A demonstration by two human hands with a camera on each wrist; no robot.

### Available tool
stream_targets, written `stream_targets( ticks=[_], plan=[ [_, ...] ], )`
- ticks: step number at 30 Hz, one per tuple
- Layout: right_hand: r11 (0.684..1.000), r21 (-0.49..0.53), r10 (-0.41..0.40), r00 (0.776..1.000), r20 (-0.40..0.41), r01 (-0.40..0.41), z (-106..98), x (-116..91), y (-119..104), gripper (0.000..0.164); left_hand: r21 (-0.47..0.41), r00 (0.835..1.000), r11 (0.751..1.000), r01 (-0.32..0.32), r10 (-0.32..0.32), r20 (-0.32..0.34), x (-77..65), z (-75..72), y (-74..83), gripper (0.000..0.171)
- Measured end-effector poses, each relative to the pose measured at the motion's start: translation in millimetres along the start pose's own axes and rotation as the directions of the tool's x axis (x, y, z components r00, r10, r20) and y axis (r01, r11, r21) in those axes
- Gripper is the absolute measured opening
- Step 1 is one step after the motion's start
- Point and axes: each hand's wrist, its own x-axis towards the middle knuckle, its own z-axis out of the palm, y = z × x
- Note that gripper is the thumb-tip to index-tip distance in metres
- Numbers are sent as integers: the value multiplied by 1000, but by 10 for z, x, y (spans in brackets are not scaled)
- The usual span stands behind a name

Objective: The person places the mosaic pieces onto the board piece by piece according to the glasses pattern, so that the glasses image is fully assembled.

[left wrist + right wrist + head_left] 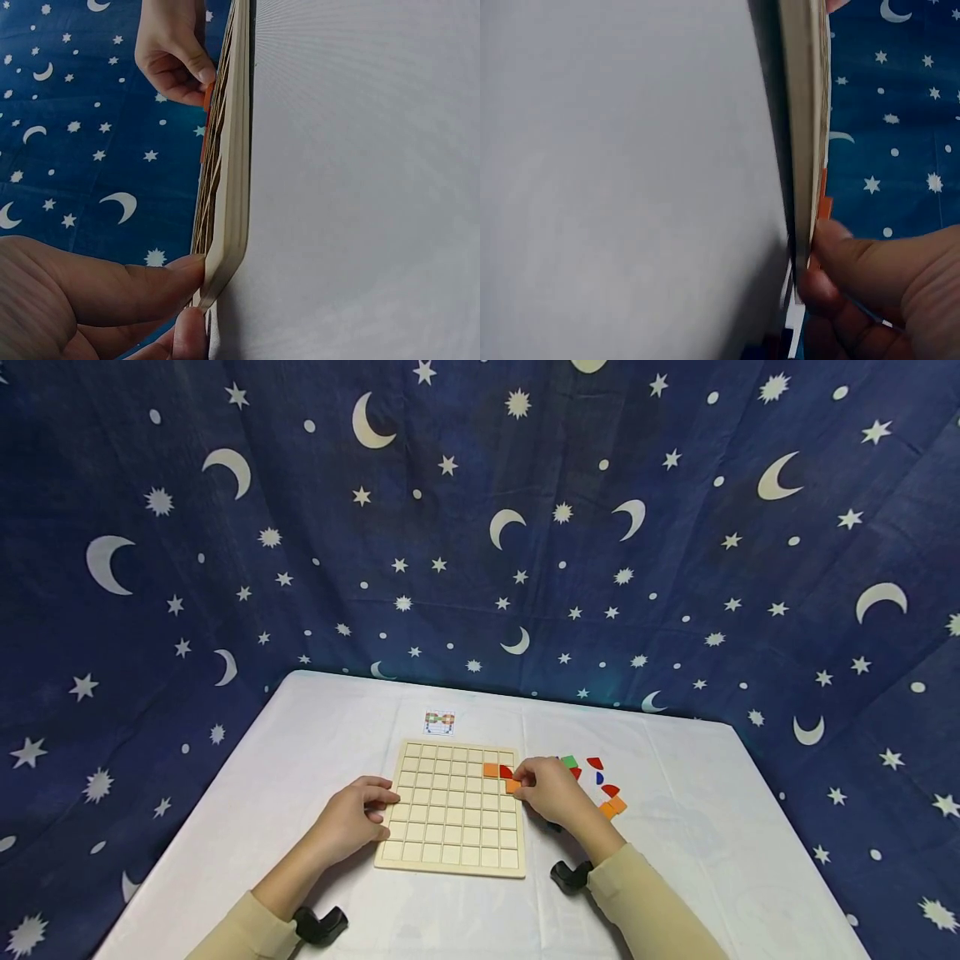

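Observation:
A pale wooden grid board (452, 817) lies on the table. My left hand (348, 817) rests along its left edge, thumb and forefinger apart and touching the rim; in the left wrist view the thumb (172, 279) lies against the wood. At the board's right edge, my right hand (551, 789) pinches an orange square tile (513, 786), which overlaps a cell there. The left wrist view shows that tile (208, 97) tilted up from the board. An orange square (491, 770) and a red quarter-circle piece (506, 772) lie in cells just beyond.
Right of the board lie loose pieces: red ones (611, 791), a green one (569, 762), a blue half-circle (599, 778) and orange squares (612, 807), some partly behind the right hand. A small printed pattern card (438, 722) lies beyond the board. A starry blue curtain (465, 527) hangs behind the table.

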Motion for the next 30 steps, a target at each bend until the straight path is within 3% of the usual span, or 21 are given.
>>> stream_targets(
  ticks=[13,21,30],
  plan=[
    [999,21,29,999,-15,-28,61,20,-58,12,8,1000,1000,-2,2,2,2,-6,2,50],
    [1000,29,7,1000,-23,-6,116,34,-96,11,0,1000,1000,0,0,2,-6,-14,17,50],
    [998,60,25,998,-55,-21,14,-35,51,21,-6,1000,1000,-1,1,5,-14,-15,18,50]
  ],
)
